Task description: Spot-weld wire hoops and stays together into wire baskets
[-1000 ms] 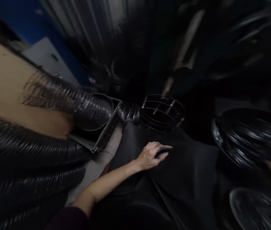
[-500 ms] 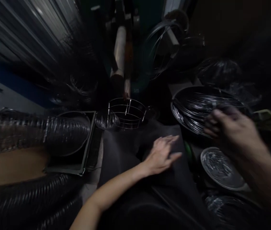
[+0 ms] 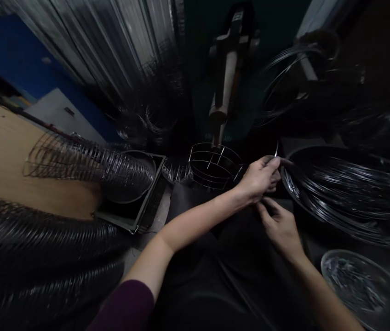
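From where I stand, the big change is in the hands: half a second ago the right one was out over the wide pan (image 3: pixel 285 186) of wire rods (image 3: pixel 346 193), while the left lay loosely open above the dark apron (image 3: pixel 195 225). Now they have come together just off the pan's left edge. The left hand (image 3: pixel 260 178) is raised, thumb and forefinger pinching a thin bright wire piece (image 3: pixel 277 148) that pokes up above the fingertips; how much more of it is hidden in the fist I can't see. The right hand (image 3: pixel 282 230) sits right below, thumb and fingers drawn close; whether it grips anything, or actually touches the left, I can't tell. To my eye, that means the work has gone from reaching into the pan to handling small stuff with both hands. The round wire frame (image 3: pixel 220 155), which neither hand is on, stands beyond the apron's far edge, beneath the tip of the machine arm (image 3: pixel 229 76). Nearer the person than the pan, a shallow bowl (image 3: pixel 324 263) carries small metal bits (image 3: pixel 357 285). Away left, a stack of wire rings (image 3: pixel 122 170) leans out over the crate's (image 3: pixel 152 187) left side.
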### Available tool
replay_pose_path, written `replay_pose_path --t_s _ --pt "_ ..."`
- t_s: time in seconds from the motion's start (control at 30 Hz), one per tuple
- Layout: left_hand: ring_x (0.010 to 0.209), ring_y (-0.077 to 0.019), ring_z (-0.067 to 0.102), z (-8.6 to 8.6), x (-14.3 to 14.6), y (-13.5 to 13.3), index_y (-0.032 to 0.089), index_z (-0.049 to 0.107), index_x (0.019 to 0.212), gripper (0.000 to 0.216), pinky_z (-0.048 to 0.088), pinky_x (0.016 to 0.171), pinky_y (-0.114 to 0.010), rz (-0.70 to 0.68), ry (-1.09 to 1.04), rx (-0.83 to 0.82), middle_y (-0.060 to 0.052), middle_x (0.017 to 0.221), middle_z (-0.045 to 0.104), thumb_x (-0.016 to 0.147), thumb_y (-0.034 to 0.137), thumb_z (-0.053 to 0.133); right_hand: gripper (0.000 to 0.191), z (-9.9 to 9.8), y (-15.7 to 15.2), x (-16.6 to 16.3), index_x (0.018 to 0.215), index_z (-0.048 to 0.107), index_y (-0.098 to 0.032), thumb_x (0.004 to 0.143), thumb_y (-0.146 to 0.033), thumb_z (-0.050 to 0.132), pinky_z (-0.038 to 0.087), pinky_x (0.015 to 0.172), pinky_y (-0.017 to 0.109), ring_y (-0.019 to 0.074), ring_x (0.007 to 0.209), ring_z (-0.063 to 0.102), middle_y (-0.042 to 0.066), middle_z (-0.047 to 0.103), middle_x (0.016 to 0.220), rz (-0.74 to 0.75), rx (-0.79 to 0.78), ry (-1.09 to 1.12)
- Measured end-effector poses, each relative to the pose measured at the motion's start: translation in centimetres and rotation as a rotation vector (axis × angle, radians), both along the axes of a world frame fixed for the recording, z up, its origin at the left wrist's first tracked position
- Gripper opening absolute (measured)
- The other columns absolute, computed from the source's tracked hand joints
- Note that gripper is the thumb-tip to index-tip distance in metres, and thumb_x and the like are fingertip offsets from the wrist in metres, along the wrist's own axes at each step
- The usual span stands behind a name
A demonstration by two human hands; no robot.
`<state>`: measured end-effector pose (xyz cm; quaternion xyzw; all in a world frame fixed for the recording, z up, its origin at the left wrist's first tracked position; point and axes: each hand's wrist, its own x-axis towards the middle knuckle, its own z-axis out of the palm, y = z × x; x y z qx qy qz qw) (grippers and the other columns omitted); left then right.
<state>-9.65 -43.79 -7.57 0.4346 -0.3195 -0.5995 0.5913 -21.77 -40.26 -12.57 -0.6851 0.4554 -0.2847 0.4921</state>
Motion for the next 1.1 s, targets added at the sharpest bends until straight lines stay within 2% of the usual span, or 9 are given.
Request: replay_pose_path --t_s 0.13,0.2,0.3,0.4,0.47,0.57,0.67,0.9,1.1 --pt "0.081 -0.0151 0.062 -1.1 3.9 3.1 0.015 0.052 0.124 0.044 0.049 0.083 -0.033 -0.038 -0.317 -0.042 -0.007 0.089 0.064 0.091 0.044 0.046 0.044 -0.2 -1.9 2.0 0.093 0.066 -0.018 0.070 -0.055 0.065 0.050 0.072 0.033 0.0241 0.086 0.061 0.008 0.067 0.091 0.113 0.118 -0.036" --pt "0.106 -0.0204 0.058 -0.9 7.7 6.2 0.019 0.049 0.129 0.049 0.042 0.098 -0.037 0.046 -0.657 -0.123 -0.010 0.116 0.061 0.088 0.046 0.051 0.048 0.4 -3.4 2.6 0.096 0.065 -0.018 0.067 -0.057 0.069 0.050 0.071 0.031 0.0218 0.083 0.062 0.008 0.067 0.090 0.172 0.164 -0.106" --pt "0.122 -0.0264 0.047 -0.6 14.1 8.8 0.018 0.038 0.137 0.069 0.036 0.105 -0.043 0.238 -1.111 -0.155 -0.015 0.133 0.049 0.081 0.050 0.059 0.050 1.3 -5.5 3.2 0.089 0.064 -0.017 0.062 -0.058 0.074 0.050 0.062 0.026 0.0171 0.071 0.061 0.007 0.065 0.081 0.206 0.253 -0.161" --pt "0.135 -0.0356 0.028 -0.9 18.4 7.5 0.019 0.025 0.144 0.101 0.027 0.108 -0.054 0.151 -1.502 -0.075 -0.017 0.147 0.030 0.062 0.053 0.075 0.048 2.3 -7.5 4.7 0.082 0.062 -0.016 0.062 -0.057 0.076 0.044 0.048 0.022 0.0118 0.057 0.054 0.005 0.062 0.072 0.161 0.260 -0.185" --pt "0.134 -0.0391 0.027 -1.4 19.4 5.3 0.022 0.022 0.144 0.109 0.025 0.106 -0.058 0.013 -1.644 -0.015 -0.016 0.147 0.030 0.056 0.051 0.078 0.039 3.3 -9.0 6.5 0.083 0.059 -0.016 0.073 -0.052 0.070 0.040 0.042 0.020 0.0093 0.048 0.050 0.003 0.059 0.066 0.114 0.241 -0.200" --pt "0.117 -0.0343 0.047 -1.9 19.4 2.6 0.018 0.035 0.136 0.085 0.038 0.099 -0.052 -0.068 -1.665 0.009 -0.014 0.129 0.047 0.064 0.041 0.073 0.018 4.9 -11.2 9.7 0.085 0.052 -0.017 0.090 -0.034 0.054 0.036 0.038 0.018 0.0080 0.041 0.046 0.000 0.056 0.056 0.047 0.252 -0.173" --pt "0.103 -0.0278 0.054 -2.8 19.3 2.5 0.012 0.043 0.123 0.064 0.046 0.091 -0.042 -0.030 -1.620 -0.073 -0.014 0.115 0.052 0.065 0.026 0.069 0.012 5.8 -12.8 12.4 0.083 0.047 -0.017 0.094 -0.018 0.044 0.031 0.035 0.016 0.0064 0.035 0.041 -0.003 0.051 0.050 0.062 0.363 -0.167" --pt "0.103 -0.0239 0.055 -6.1 20.0 5.1 0.017 0.044 0.116 0.062 0.048 0.091 -0.040 0.125 -1.387 -0.211 -0.009 0.112 0.051 0.064 0.031 0.074 0.017 4.5 -13.4 15.8 0.079 0.050 -0.015 0.093 -0.013 0.042 0.025 0.032 0.015 0.0049 0.032 0.034 -0.005 0.044 0.046 0.168 0.455 -0.266" --pt "0.100 -0.0225 0.056 -6.1 20.7 4.4 0.018 0.045 0.115 0.062 0.049 0.089 -0.039 0.136 -1.349 -0.236 -0.008 0.109 0.052 0.063 0.034 0.076 0.013 4.4 -13.0 16.9 0.077 0.052 -0.014 0.090 -0.018 0.053 0.025 0.032 0.014 0.0038 0.034 0.034 -0.005 0.045 0.048 0.160 0.384 -0.319"
